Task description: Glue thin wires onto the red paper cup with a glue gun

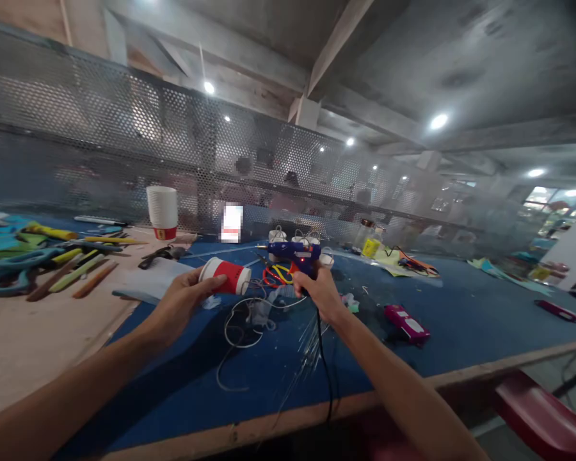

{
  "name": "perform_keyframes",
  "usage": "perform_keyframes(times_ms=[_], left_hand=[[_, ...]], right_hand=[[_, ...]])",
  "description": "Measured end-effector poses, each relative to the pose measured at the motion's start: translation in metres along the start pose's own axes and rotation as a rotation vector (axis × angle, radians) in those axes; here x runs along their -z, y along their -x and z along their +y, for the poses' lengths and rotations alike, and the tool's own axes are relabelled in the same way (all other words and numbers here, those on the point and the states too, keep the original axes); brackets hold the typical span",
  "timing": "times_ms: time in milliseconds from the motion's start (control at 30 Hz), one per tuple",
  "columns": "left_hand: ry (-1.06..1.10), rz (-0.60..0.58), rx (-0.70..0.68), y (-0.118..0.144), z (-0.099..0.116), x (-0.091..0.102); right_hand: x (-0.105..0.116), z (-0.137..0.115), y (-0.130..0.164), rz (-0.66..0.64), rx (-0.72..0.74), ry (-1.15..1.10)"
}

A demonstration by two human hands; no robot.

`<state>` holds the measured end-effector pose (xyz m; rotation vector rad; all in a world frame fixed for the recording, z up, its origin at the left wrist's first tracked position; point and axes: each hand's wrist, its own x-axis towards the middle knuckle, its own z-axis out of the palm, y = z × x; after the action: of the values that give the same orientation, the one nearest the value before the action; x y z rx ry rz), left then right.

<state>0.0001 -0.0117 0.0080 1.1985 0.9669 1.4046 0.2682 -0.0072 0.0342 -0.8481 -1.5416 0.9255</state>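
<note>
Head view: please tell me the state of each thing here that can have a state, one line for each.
Red paper cup: on its side, held in left hand.
Blue glue gun: gripped in right hand, red light on, black cord hanging down.
Stack of paper cups: upside down on the table.
Scissors: lying flat.
Pink box: lying flat.

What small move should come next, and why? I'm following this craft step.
Probably bring the glue gun nozzle to the paper cup. The left hand holds the cup sideways, the right hand grips the gun, and its tip stands just apart from the cup.
</note>
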Motion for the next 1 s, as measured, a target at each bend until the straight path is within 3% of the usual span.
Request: perform_keyframes(times_ms=[167,267,400,667,1000], left_hand=[[0.037,-0.006,0.039,0.001,-0.001,0.000],[0.032,0.006,0.045,0.001,-0.001,0.001],[0.006,0.025,0.022,-0.001,-0.003,0.003],[-0.045,0.023,-0.062,0.003,0.001,-0.002],[-0.087,0.004,-0.094,0.001,-0.004,0.003]], right_hand=[[0.003,0.017,0.009,-0.098,-0.088,0.005],[0.003,0.019,0.015,-0.076,-0.081,0.090],[-0.001,0.022,0.022,-0.028,0.021,0.223],[-0.003,0.019,0.032,-0.159,0.277,0.520],[-0.001,0.021,0.032,-0.228,0.302,0.602]])
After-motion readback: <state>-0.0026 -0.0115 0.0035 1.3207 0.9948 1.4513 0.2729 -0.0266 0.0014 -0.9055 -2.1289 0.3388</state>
